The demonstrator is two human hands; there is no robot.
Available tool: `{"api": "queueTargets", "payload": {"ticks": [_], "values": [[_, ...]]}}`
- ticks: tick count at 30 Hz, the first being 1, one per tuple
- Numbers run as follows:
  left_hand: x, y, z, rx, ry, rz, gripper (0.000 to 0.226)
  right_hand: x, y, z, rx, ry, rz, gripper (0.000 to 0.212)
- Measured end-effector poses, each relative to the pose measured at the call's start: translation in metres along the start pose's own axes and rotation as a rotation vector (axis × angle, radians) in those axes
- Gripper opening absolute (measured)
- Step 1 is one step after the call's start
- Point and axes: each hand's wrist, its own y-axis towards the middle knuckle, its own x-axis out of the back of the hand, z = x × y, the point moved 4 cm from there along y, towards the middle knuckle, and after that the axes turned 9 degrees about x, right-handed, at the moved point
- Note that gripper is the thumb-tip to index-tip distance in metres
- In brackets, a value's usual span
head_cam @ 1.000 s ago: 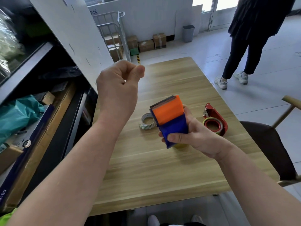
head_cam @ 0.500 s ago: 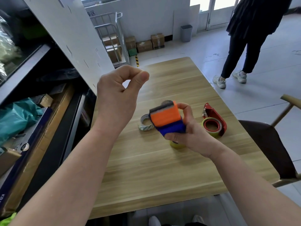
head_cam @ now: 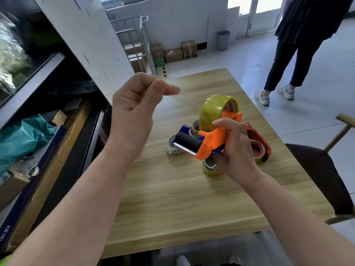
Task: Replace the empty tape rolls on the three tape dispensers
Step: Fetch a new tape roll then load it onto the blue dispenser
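Observation:
My right hand (head_cam: pixel 236 150) grips an orange and blue tape dispenser (head_cam: pixel 209 143) above the wooden table (head_cam: pixel 172 198), its toothed blade and black roller pointing left. A full yellowish tape roll (head_cam: pixel 213 112) sits in the dispenser. My left hand (head_cam: pixel 134 110) is raised to the left of it, thumb and fingers pinching the free end of the clear tape (head_cam: pixel 178 91), which stretches faintly towards the roll. A red dispenser (head_cam: pixel 259 148) with a roll lies on the table behind my right hand. A nearly empty roll (head_cam: pixel 172 148), a cardboard core (head_cam: pixel 196 125) and a small yellowish roll (head_cam: pixel 211 168) lie under the dispenser.
Dark shelving with boxes and a teal bag (head_cam: pixel 21 139) runs along the table's left side. A chair (head_cam: pixel 322 173) stands at the table's right edge. A person in black (head_cam: pixel 299 47) stands on the floor beyond, and cardboard boxes (head_cam: pixel 172 54) sit by the far wall.
My right hand has turned the dispenser so its blade, roller and mounted roll now show. My left hand stays raised, its fingers now pinched further out to the right.

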Motion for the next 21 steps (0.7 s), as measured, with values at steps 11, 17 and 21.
{"api": "queueTargets", "payload": {"ticks": [11,17,21], "values": [[-0.009,-0.03,0.019,0.112,-0.17,0.149,0.015,0.012,0.001,-0.008,-0.016,-0.045,-0.059,0.071],[-0.018,-0.035,0.015,0.059,-0.144,0.251,0.015,0.012,0.0,-0.003,-0.007,-0.038,-0.057,0.073],[-0.017,-0.034,0.013,-0.01,-0.005,0.195,0.014,0.011,-0.001,0.002,0.0,-0.052,-0.045,0.07]]}}
